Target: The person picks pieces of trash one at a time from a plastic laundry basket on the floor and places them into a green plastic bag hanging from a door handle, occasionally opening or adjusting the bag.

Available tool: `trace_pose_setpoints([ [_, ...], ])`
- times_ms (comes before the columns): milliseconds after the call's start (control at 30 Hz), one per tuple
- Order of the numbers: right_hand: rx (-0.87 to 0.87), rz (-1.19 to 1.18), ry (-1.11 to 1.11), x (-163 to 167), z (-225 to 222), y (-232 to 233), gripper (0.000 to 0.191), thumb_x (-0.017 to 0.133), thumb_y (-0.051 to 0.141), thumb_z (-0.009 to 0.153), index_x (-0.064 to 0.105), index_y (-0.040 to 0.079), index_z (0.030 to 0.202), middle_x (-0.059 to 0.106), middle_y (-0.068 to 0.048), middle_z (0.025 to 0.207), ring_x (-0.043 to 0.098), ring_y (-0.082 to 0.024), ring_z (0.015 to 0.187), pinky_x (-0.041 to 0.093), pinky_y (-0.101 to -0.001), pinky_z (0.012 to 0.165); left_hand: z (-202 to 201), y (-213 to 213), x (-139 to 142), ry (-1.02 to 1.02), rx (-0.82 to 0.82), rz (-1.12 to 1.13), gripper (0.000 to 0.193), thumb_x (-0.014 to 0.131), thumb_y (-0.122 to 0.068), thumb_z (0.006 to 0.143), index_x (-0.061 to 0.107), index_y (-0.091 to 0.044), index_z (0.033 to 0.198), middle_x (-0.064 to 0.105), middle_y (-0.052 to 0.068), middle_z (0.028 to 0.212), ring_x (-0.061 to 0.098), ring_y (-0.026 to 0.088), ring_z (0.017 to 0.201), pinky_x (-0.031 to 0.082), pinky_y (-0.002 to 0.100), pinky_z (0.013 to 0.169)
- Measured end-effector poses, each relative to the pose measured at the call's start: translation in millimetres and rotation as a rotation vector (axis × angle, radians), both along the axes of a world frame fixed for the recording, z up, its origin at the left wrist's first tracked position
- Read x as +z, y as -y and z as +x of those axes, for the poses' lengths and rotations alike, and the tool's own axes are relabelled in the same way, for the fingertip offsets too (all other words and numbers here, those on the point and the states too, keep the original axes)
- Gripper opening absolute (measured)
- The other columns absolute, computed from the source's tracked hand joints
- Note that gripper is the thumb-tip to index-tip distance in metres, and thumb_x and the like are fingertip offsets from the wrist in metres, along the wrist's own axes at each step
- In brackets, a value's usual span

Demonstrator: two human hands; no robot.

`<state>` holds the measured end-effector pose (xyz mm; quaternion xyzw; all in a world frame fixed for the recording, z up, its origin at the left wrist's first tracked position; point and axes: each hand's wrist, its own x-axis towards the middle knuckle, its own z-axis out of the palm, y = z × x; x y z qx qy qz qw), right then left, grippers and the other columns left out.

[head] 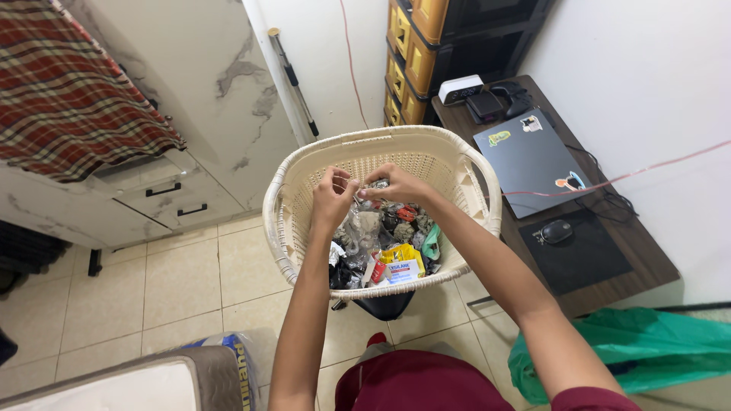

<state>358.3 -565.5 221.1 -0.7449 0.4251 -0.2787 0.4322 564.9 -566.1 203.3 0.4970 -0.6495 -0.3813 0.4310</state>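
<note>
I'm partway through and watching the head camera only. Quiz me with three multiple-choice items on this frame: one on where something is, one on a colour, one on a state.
1. Where does the dark closed laptop lie?
A. On the brown wooden desk
B. On the tiled floor
C. Inside the basket

2. What colour is the woven plastic laundry basket?
A. Blue
B. Cream
C. Black

3. What are the left hand and right hand doing?
A. Resting flat on the desk
B. Hanging apart at the sides
C. Pinching a clear plastic bag together above the basket

Answers: 1 A, the laptop sits flat on the desk beside a black mouse. 2 B, its rim and walls are pale cream. 3 C, both grips meet at the bag's top over the basket.
</note>
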Motion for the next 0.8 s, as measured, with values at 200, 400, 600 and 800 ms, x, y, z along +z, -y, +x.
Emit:
trace_pose_setpoints([
  [200, -0.042, 0.086, 0.201, 8.9, -11.8, -19.8, 0.024, 0.085, 0.025, 0.081, 0.079, 0.006, 0.094, 0.076, 0.000, 0.079, 0.071, -0.008, 0.067, 0.061, -0.0283, 0.062, -12.1, -8.4, 10.1, -0.044, -0.083, -0.001, 0.030, 0.073, -0.029, 0.090, 0.066, -0.004, 0.104, 0.073, 0.008, 0.087, 0.071, 0.015, 0.078, 0.058, 0.030, 0.069],
  [400, -0.416, -0.177, 0.062, 8.1, -32.2, -39.9, 0.030, 0.073, 0.018, 0.086, 0.069, 0.002, 0.061, 0.062, 0.000, 0.054, 0.055, -0.005, 0.051, 0.043, -0.0248, 0.050, -28.5, -16.2, 35.1, -0.039, -0.167, -0.054, 0.032, 0.074, -0.032, 0.090, 0.066, -0.004, 0.105, 0.070, 0.006, 0.085, 0.068, 0.014, 0.076, 0.056, 0.029, 0.065],
  [600, -0.714, -0.199, 0.130, 25.2, -78.0, -76.5, 0.042, 0.069, 0.024, 0.095, 0.064, 0.003, 0.059, 0.050, 0.004, 0.046, 0.045, -0.002, 0.048, 0.037, -0.0264, 0.046, -104.0, -34.2, 69.4, -0.114, -0.337, -0.112, 0.031, 0.074, -0.032, 0.091, 0.065, -0.004, 0.102, 0.068, 0.003, 0.080, 0.067, 0.011, 0.072, 0.054, 0.027, 0.060],
  [800, -1.130, -0.298, 0.266, 49.2, -176.3, -158.6, 0.061, 0.066, 0.028, 0.103, 0.052, 0.003, 0.049, 0.044, 0.007, 0.047, 0.035, -0.002, 0.046, 0.026, -0.0292, 0.042, -231.5, -90.4, 105.9, -0.264, -0.586, -0.186, 0.026, 0.067, -0.028, 0.102, 0.063, -0.002, 0.098, 0.063, 0.002, 0.077, 0.056, 0.009, 0.069, 0.047, 0.026, 0.061],
])
